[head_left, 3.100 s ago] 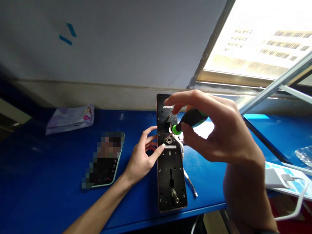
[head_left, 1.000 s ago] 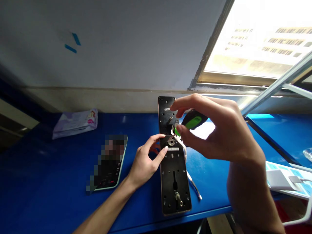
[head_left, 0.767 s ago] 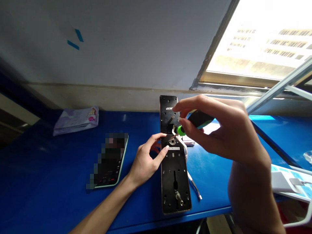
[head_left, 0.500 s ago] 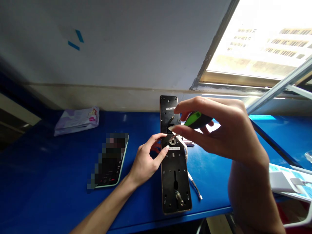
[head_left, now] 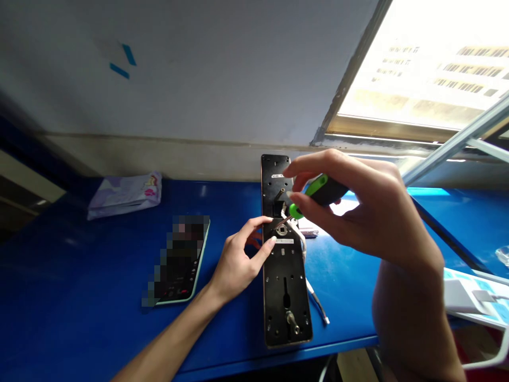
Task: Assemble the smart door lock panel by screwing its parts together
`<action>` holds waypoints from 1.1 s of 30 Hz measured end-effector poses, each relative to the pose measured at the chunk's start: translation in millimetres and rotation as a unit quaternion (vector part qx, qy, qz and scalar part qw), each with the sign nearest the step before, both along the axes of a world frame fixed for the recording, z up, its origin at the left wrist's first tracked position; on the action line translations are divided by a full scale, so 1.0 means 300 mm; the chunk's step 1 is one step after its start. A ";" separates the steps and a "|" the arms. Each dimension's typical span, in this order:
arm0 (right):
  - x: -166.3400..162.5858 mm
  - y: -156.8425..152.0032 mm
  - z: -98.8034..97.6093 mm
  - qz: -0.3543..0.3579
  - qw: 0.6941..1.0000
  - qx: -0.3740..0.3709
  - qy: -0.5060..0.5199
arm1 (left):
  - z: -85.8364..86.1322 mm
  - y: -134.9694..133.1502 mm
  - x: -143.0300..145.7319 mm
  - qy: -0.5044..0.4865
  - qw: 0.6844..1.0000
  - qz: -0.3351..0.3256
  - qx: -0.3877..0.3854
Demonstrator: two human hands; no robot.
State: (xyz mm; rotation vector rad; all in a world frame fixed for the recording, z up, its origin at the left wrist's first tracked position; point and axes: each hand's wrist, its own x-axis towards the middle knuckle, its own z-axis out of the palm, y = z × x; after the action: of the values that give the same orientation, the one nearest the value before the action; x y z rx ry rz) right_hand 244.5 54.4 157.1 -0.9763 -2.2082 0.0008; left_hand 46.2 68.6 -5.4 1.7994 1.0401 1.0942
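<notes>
A long black lock plate [head_left: 285, 276] with a copper rim lies lengthwise on the blue table [head_left: 99, 276]. My left hand [head_left: 238, 260] rests against its left edge, thumb and forefinger pinching the plate near the middle. My right hand [head_left: 358, 212] hovers above the plate's upper half, fingers closed round a green and black screwdriver [head_left: 316, 192] whose tip points down-left at the round fitting [head_left: 281, 229]. White cables [head_left: 296, 239] run out from under the plate's right side.
A phone [head_left: 178, 260] lies left of the plate. A pale purple packet [head_left: 125, 193] sits by the wall at the back left. A white charger with cable [head_left: 461, 297] lies at the right edge. The window frame [head_left: 449, 140] slants overhead to the right.
My right hand's fingers have shifted on the screwdriver handle, which has turned, green and black sides alternating. My left hand has closed from a loose touch to a pinch on the plate's edge.
</notes>
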 end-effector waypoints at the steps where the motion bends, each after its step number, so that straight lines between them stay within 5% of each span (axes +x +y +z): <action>1: 0.002 -0.001 0.001 0.000 1.000 -0.003 -0.001 | 0.000 0.000 0.001 0.002 1.000 0.002 0.003; 12: 0.009 -0.021 0.017 0.012 0.996 0.018 0.084 | -0.019 0.005 -0.014 0.040 0.984 0.070 0.161; 24: 0.069 -0.045 0.069 -0.051 0.998 -0.016 0.017 | 0.028 0.009 -0.006 0.059 0.959 0.088 0.263; 30: 0.198 -0.050 0.091 -0.059 0.994 -0.064 -0.065 | 0.184 0.052 0.114 0.113 0.946 -0.103 0.287; 33: 0.259 -0.045 0.082 -0.091 0.986 -0.118 -0.075 | 0.249 0.108 0.231 0.222 0.903 -0.216 0.298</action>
State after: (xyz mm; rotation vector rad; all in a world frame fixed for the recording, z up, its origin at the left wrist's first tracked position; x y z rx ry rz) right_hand 322.1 41.0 181.7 -1.3459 -2.2836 0.1093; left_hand 115.6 101.0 69.2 2.7055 0.5026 0.7794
